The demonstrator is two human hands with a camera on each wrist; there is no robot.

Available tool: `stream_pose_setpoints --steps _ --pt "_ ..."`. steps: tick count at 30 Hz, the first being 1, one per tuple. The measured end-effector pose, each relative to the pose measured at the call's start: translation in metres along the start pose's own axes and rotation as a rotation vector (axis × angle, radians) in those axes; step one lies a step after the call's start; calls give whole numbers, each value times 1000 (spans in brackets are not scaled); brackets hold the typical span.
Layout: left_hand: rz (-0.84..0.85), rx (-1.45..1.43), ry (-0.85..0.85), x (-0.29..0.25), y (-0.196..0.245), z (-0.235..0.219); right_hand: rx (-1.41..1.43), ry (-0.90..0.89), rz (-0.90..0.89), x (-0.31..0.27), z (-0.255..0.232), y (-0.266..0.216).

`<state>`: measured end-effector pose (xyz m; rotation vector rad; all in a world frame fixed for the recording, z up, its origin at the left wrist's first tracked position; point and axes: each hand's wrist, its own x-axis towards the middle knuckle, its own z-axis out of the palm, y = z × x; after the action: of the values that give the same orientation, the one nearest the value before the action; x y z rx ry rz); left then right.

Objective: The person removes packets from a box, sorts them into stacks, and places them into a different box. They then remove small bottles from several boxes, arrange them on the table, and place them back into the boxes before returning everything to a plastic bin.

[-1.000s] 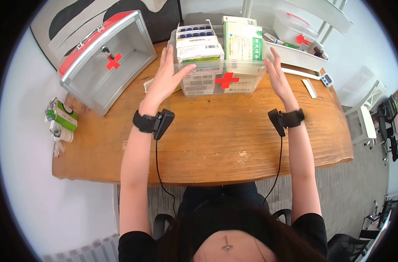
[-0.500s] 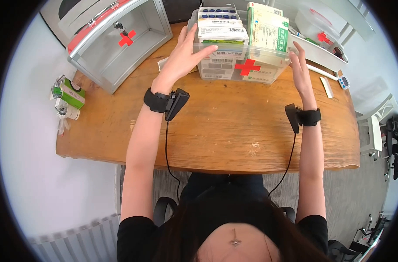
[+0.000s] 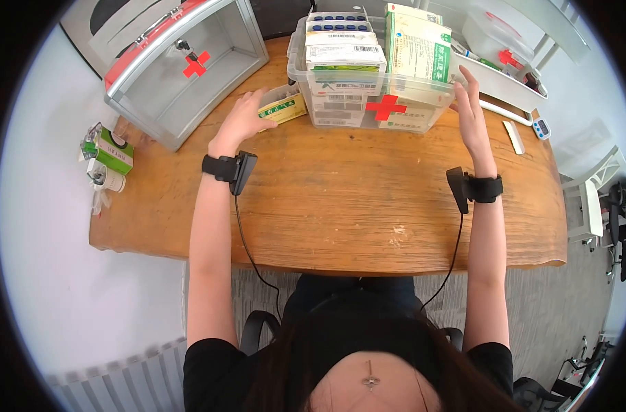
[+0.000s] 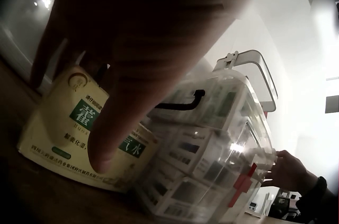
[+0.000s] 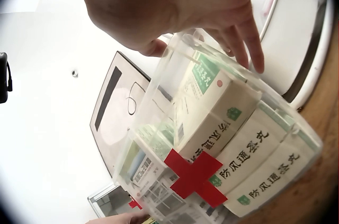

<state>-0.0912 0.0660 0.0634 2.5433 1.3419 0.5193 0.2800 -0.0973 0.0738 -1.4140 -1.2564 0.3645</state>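
In the head view my left hand (image 3: 238, 123) is at a small yellow-and-green medicine box (image 3: 285, 108) on the table. The left wrist view shows the thumb across the front of this box (image 4: 58, 128) and the fingers behind it, gripping it. To its right stands a clear plastic bin with a red cross (image 3: 386, 108), packed with medicine boxes. My right hand (image 3: 473, 123) is at the bin's right side, fingers extended. From the right wrist, its fingertips (image 5: 256, 62) lie along the bin's (image 5: 312, 139) rim.
A silver case with a red top (image 3: 182, 103) stands at the back left. Behind the bin on the right is a white tray (image 3: 498, 89) of small items. A timer (image 3: 541, 128) and a white strip (image 3: 514, 137) lie right; a green box (image 3: 114, 147) sits at the left edge.
My left hand has left the bin's left side and moved left and down to the yellow medicine box. The right hand stays at the bin, which shifted in view with the head's turn.
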Motion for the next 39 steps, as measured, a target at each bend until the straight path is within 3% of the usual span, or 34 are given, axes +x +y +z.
stream_pose_setpoints --steps 2,6,8,9,16,19,23,25,27,30,32,34,35,37,38,39 --pt "-51 7 -81 3 0 -1 7 -50 23 0 -2 0" --pt "-3 -48 -55 -4 -3 0 3 3 -19 -1 1 1" --pt "112 -134 129 -6 -10 9 114 -10 -14 -2 3 -4" --pt "125 -129 136 -6 -11 9 116 3 -24 -2 2 -3" --pt "60 -163 40 -5 -15 -4 24 3 -24 -5 0 -6" --pt "5 -182 137 -8 -21 -24 58 -50 86 -9 -6 -19" --pt "85 -75 502 -7 -27 -58 -30 -1 19 -8 -11 -9" --pt "61 -146 466 -10 3 -86 -256 24 -179 -7 -14 3" --pt "34 -213 433 -8 34 -107 -216 29 -145 -13 -14 -18" --pt "116 -276 497 -6 83 -120 -302 87 -261 -15 -15 -37" --pt "370 -343 344 -2 124 -121 -273 132 -496 -15 -14 -55" --pt "542 -374 156 7 154 -119 -247 92 -520 -22 -15 -81" --pt "537 -375 156 14 166 -117 -222 63 -541 -24 -15 -90" --pt "662 -291 -140 31 186 -112 -171 57 -564 -21 -18 -94" --pt "663 -292 -140 38 194 -103 -122 54 -588 -21 -19 -95" --pt "765 -307 -36 44 200 -91 -124 57 -587 -22 -22 -93"
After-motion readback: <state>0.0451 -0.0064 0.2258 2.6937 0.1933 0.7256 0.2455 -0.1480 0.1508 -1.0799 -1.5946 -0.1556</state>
